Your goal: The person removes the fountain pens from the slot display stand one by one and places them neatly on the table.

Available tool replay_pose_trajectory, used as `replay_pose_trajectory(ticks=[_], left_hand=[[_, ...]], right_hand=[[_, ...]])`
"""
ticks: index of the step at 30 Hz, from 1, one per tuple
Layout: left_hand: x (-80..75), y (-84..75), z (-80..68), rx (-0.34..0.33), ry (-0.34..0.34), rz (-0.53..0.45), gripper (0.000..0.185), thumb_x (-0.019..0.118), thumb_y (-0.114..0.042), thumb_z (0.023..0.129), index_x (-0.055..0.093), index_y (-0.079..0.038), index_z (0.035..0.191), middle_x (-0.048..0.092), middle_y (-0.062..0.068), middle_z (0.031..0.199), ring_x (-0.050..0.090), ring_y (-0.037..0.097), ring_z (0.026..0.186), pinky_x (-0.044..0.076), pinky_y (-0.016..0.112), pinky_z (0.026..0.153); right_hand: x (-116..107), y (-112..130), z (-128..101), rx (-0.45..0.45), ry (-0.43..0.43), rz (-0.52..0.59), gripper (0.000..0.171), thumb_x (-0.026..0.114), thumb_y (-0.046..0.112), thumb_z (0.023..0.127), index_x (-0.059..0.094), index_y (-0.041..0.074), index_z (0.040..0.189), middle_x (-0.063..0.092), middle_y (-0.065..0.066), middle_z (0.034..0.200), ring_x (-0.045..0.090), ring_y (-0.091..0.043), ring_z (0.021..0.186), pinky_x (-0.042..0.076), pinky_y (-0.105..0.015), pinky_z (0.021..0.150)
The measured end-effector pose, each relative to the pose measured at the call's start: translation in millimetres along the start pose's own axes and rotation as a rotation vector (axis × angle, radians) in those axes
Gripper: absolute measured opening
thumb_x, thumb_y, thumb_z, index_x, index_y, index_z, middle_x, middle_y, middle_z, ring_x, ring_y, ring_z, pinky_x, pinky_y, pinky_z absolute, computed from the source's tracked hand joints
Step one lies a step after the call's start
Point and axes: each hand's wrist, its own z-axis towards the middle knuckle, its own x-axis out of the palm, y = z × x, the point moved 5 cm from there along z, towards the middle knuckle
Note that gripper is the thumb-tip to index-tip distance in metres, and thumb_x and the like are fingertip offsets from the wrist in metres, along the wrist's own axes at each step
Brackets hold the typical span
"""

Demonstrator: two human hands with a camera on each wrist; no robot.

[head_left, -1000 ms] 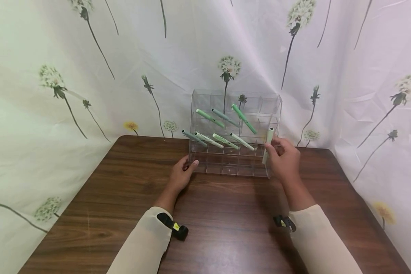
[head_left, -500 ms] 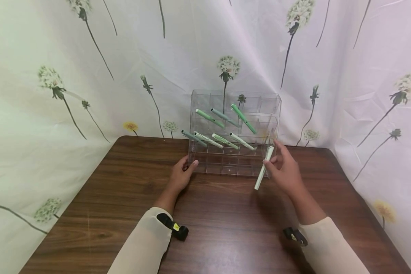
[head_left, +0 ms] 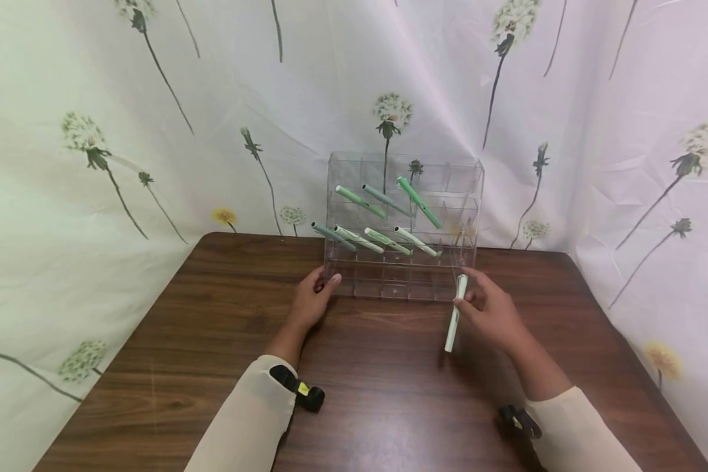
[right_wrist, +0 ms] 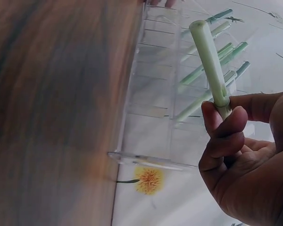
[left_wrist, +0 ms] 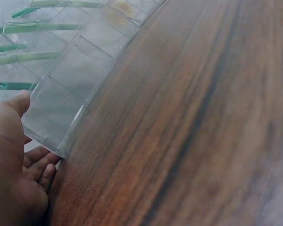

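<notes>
A clear acrylic organizer point(head_left: 404, 288) with rows of small compartments stands at the back of the brown table point(head_left: 389, 393). Several green and pale pens point(head_left: 419, 202) lean out of its upper rows. My right hand point(head_left: 490, 308) pinches a pale green pen point(head_left: 455, 313) by its upper end, just in front of the organizer's right corner. That pale green pen point(right_wrist: 210, 59) shows between thumb and fingers of the right hand point(right_wrist: 240, 141) in the right wrist view. My left hand point(head_left: 313, 298) grips the organizer's left front corner point(left_wrist: 61, 146), thumb point(left_wrist: 12, 106) against its face.
A white curtain point(head_left: 153, 131) printed with dandelions hangs close behind and to both sides of the table. Bare wood point(left_wrist: 203, 117) lies between my arms and the organizer. Small black wrist cameras point(head_left: 307, 395) sit on both cream sleeves.
My right hand has drawn the pale green pen down and toward me, from the organizer's right-hand compartments to a spot over the table. The left hand stays put.
</notes>
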Motion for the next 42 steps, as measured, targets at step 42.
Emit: replay_pose_trajectory(ticks=[42], left_hand=[[0.0,-0.7,0.5,-0.008,0.004,-0.017,0.066,0.067,-0.048,0.109,0.053,-0.012,0.162,0.065,0.020,0.154,0.061,0.036,0.145,0.046,0.054,0.125]], right_hand=[[22,-70,-11,0.050,0.233,0.095,0.060,0.070,0.004,0.105,0.043,-0.004,0.158,0.067,-0.011,0.093,0.061,-0.018,0.075,0.051,-0.029,0.064]])
